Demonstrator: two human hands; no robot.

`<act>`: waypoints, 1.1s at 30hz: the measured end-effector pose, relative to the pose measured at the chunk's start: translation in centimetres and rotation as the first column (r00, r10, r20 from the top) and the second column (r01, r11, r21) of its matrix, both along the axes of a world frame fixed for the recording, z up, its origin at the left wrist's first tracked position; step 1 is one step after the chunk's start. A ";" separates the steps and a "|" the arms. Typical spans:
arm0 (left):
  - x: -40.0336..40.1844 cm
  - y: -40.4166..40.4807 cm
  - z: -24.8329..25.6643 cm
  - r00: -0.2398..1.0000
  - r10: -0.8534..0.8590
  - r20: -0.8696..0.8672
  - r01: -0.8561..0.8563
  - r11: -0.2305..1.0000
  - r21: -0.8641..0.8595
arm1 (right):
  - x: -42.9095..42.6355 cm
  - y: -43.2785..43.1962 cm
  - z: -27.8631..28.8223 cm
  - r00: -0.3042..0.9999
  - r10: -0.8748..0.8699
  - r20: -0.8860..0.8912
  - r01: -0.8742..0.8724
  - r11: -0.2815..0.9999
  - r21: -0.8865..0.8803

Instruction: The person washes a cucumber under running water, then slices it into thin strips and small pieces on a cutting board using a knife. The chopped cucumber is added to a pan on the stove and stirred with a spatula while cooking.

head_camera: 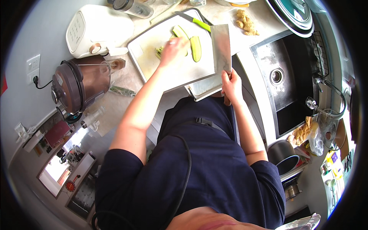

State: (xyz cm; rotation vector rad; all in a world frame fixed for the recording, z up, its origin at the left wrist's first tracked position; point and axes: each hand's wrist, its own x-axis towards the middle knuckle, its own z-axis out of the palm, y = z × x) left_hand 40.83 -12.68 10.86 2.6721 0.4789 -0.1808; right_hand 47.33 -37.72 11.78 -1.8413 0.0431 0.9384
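Observation:
My right hand [232, 86] grips the wooden handle of a cleaver [221, 49], its broad blade raised upright over the right end of the white cutting board [198, 70]. Motion blurs my left hand [174, 51], which is low over cut cucumber pieces on the board. Its fingertips are hidden, so a hold on a piece cannot be made out. One long cucumber piece [196, 49] lies to the right of that hand, and another [180, 31] shows just beyond it. Small cut bits [159, 52] peek out at its left. A green-handled knife [201, 24] rests at the board's far edge.
Ginger root [245, 23] lies right of the board, near a black sink [296, 63] with a faucet [339, 100]. At left stand a white appliance [97, 31] and a brown electric cooker [83, 83]. A pale tray [205, 87] juts out below the board's near edge.

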 end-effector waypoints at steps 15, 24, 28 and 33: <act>8.5 1.0 1.8 0.704 -0.680 -0.206 0.685 0.726 -0.055 | 0.5 -1.1 0.2 1.000 -0.004 -0.010 0.004 1.000 0.019; 10.1 7.3 0.3 0.711 -0.618 -0.336 0.689 0.708 0.157 | 0.1 0.2 -0.2 0.998 0.056 0.035 -0.056 0.998 0.000; 9.4 6.1 1.5 0.853 -0.295 -0.431 0.290 0.954 -0.078 | 0.3 1.1 -0.1 0.996 0.090 0.006 -0.090 0.996 -0.001; 6.1 7.4 1.7 0.779 -0.620 -0.096 0.624 0.749 0.224 | 0.8 2.1 0.3 0.992 0.124 -0.024 -0.124 0.992 -0.008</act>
